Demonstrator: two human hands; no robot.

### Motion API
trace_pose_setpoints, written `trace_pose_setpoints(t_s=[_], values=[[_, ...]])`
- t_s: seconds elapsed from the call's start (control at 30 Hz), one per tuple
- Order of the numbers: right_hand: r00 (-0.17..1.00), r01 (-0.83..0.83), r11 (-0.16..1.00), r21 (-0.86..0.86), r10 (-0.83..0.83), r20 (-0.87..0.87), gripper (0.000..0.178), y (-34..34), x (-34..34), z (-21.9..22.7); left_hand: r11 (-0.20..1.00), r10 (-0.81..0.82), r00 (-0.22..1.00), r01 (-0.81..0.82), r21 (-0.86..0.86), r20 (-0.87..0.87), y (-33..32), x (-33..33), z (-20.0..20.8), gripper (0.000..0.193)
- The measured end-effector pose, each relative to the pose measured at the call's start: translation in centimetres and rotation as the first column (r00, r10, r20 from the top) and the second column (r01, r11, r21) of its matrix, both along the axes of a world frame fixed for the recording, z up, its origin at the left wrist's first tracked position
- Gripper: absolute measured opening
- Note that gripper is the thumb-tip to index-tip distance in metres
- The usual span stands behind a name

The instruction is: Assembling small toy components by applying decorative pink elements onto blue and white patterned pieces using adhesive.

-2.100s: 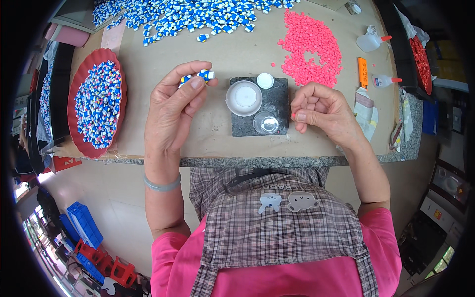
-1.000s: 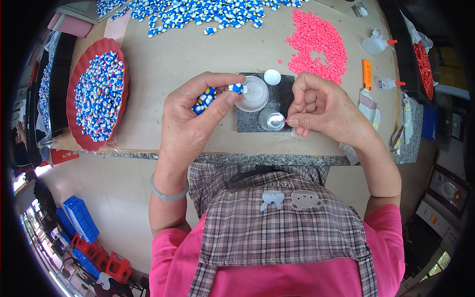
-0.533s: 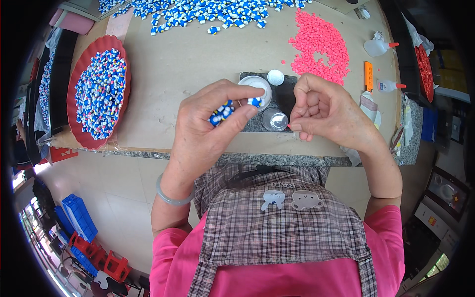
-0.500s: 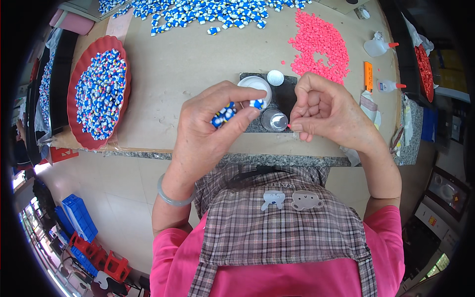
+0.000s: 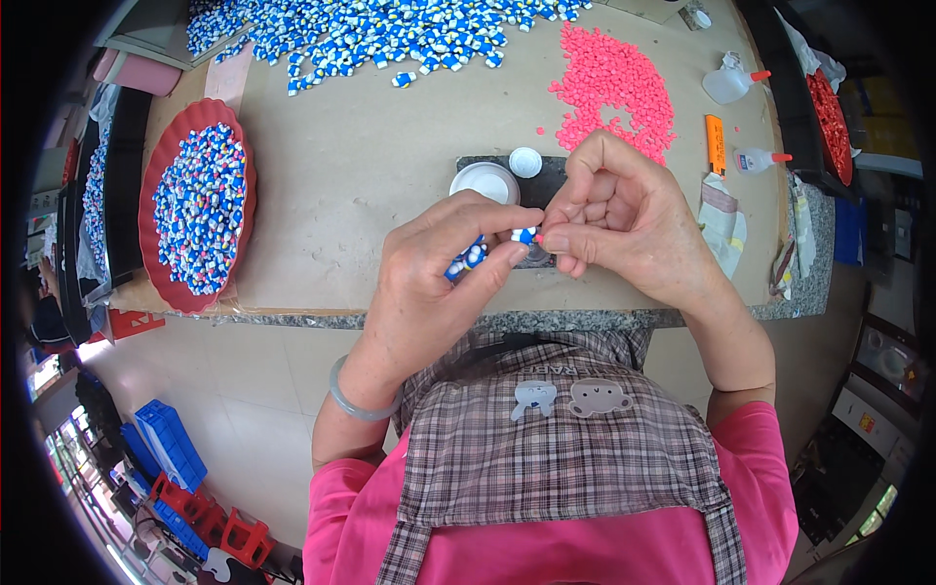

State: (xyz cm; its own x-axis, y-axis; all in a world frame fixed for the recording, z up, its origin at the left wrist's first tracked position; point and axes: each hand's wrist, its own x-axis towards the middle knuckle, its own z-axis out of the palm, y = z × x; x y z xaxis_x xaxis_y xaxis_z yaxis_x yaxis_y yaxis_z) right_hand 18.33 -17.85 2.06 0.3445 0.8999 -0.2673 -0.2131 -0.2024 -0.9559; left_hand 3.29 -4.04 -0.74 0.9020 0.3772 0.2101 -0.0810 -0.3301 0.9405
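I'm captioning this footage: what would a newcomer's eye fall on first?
Probably the bright pink pieces, upper right on the table, and the blue-and-white pieces across its far side. Next, the well-filled scalloped red tray at left, then the left hand and right hand close together near the centre.

Mid-frame, the left hand (image 5: 426, 258) pinches a blue-and-white piece (image 5: 524, 236); the right hand (image 5: 632, 219) holds a pink bit (image 5: 539, 239) at that piece's edge; a red dish (image 5: 148, 219) sits frame left.
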Motion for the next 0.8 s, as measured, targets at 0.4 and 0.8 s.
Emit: trace_pose_setpoints(t_s=[0.4,0.8], values=[[0.991,0.011,0.999,-0.053,-0.003,0.137,0.026,0.2,-0.6,0.4,0.983,0.026,0.999,-0.03,0.179,0.025,-0.9,0.1,0.2,0.023],[0.746,0.101,0.981,0.164,-0.184,0.64,0.021,-1.0,-0.2,0.3,0.996,0.06,0.998,-0.06,-0.066,-0.006,-0.5,-0.1,-0.1,0.022]])
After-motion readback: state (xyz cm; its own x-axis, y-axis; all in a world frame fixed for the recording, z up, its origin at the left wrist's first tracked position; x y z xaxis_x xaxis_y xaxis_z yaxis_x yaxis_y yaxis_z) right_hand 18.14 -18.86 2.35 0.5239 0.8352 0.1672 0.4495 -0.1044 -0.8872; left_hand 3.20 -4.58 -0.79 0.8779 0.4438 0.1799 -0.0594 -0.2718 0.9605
